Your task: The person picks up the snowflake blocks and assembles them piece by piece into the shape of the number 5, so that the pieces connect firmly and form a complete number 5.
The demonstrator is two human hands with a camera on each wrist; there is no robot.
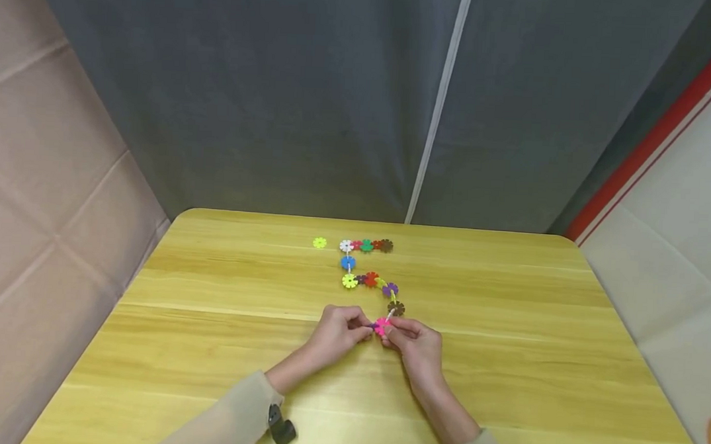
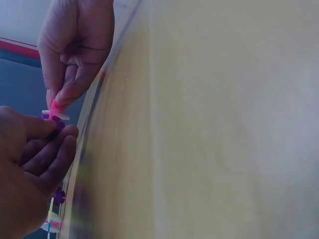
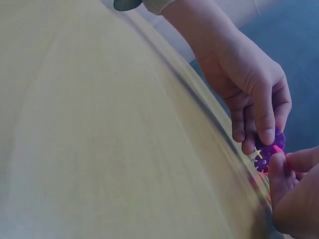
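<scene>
A chain of colourful snowflake discs point(image 1: 369, 279) winds across the yellow wooden table point(image 1: 207, 354). At its near end my right hand point(image 1: 393, 334) pinches a pink disc point(image 1: 381, 325). My left hand point(image 1: 363, 328) pinches a small purple disc point(image 3: 269, 152) and holds it against the pink one. In the left wrist view, my left hand point(image 2: 47, 137) is at the lower left and the right hand point(image 2: 62, 94) above it grips the pink disc point(image 2: 54, 107). In the right wrist view, the left hand's fingers point(image 3: 266, 127) curl round the purple disc beside my right thumb point(image 3: 279, 174).
A single lime disc point(image 1: 319, 243) lies apart at the far side, left of the chain's white end point(image 1: 346, 245). Grey fabric walls stand behind the table, a beige panel to the left. Bare tabletop lies on both sides of my hands.
</scene>
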